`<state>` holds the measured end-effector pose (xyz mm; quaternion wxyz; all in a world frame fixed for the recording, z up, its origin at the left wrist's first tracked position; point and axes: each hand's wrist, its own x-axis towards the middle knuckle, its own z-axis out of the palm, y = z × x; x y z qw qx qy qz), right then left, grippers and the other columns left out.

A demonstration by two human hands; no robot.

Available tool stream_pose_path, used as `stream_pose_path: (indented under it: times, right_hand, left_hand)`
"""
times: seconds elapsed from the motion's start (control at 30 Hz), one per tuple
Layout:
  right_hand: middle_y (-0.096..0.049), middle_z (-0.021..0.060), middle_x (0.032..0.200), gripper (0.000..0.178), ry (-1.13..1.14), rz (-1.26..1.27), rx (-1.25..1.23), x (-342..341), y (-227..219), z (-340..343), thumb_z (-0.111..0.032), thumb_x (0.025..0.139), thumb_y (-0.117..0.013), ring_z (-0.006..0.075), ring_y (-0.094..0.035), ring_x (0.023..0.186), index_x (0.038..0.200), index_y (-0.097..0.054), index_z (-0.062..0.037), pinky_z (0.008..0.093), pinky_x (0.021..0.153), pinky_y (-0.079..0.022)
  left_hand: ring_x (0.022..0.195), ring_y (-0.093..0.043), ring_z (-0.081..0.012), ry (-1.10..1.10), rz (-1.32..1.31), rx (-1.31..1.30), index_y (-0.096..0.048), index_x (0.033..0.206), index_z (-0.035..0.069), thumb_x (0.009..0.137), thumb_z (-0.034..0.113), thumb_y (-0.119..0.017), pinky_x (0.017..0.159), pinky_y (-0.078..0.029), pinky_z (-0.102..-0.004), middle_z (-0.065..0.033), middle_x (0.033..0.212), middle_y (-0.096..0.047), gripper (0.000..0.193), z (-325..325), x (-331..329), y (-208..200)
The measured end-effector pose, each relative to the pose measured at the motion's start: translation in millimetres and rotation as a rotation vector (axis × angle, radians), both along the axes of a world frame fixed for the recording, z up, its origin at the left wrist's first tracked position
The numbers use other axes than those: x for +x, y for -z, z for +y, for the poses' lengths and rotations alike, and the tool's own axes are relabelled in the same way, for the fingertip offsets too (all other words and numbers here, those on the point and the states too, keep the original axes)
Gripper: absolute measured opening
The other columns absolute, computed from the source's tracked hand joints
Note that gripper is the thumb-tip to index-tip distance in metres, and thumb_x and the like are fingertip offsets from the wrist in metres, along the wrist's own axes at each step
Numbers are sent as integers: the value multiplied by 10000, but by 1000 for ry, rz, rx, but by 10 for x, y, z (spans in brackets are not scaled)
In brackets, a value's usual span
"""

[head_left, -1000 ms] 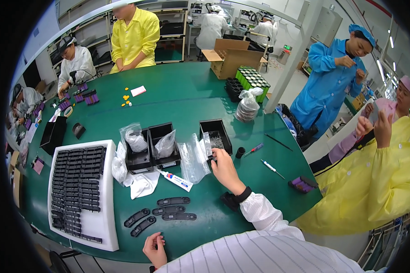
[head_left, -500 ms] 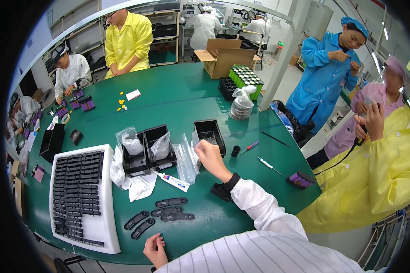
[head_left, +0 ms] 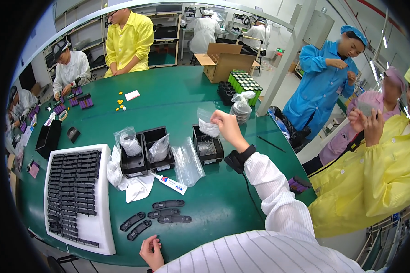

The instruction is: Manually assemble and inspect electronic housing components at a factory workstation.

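My right hand (head_left: 228, 127) pinches a small clear plastic bag (head_left: 208, 128) with white contents. The bag hangs over the far part of a black bin (head_left: 209, 158), which holds small metal pieces too fine to name. At the table's near edge rests my left hand (head_left: 151, 251), empty, its fingers loosely bent and apart. Just beyond it lie several curved black plastic parts (head_left: 164, 213). A white tube (head_left: 170, 184) with a blue and red label and flat clear bags (head_left: 187, 164) lie between those parts and the bins.
To the left, a white foam tray (head_left: 105, 218) holds rows of black parts. Two more black bins (head_left: 158, 148) contain plastic bags. A thin black rod (head_left: 271, 143) and purple battery packs (head_left: 299, 184) lie at the right. Co-workers stand around the green table (head_left: 168, 100).
My right hand has moved away from me and right, lifting the plastic bag over the bin. The view has shifted slightly; my left hand stays by the table edge.
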<state>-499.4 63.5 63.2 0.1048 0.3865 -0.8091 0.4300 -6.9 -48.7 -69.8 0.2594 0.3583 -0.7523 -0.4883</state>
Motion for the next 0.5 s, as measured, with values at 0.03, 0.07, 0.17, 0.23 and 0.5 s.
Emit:
stream_pose_path:
  times: [0.03,0.07,0.17,0.23,0.5]
  right_hand:
    - [-723,187,842,76,-4,0,-2,-60,87,-28,4,870,-609,360,-710,824,934,-649,0,385,732,-540]
    - [-723,188,837,74,-15,-3,7,-111,151,-34,7,871,-606,352,-714,822,933,-646,2,381,732,-540]
    - [-722,184,821,75,-69,-47,-38,-185,227,-86,10,869,-609,327,-720,799,935,-645,3,368,730,-539]
    - [-721,180,822,79,-55,-87,-49,-231,230,-113,11,865,-616,310,-721,796,938,-645,3,356,741,-542]
    - [-703,149,985,264,-91,44,171,-566,698,-17,4,799,-708,330,-660,979,1055,-673,-51,406,867,-504]
  left_hand:
    - [754,-657,-133,-1,20,2,-703,1096,-12,973,24,-614,712,-524,-277,-77,870,-699,156,-1,8,8]
    - [754,-657,-133,-1,22,0,-703,1096,-12,973,24,-614,712,-524,-277,-77,870,-699,156,-3,2,13]
    - [755,-654,-130,7,-22,-10,-705,1093,-12,972,22,-613,711,-523,-276,-76,871,-699,155,-11,3,13]
    - [754,-647,-124,16,-3,-28,-706,1091,-12,973,19,-612,711,-521,-273,-72,865,-694,154,-7,2,-6]
    - [753,-638,-120,4,39,51,-702,1102,-12,973,16,-610,710,-517,-265,-68,869,-686,161,3,0,71]
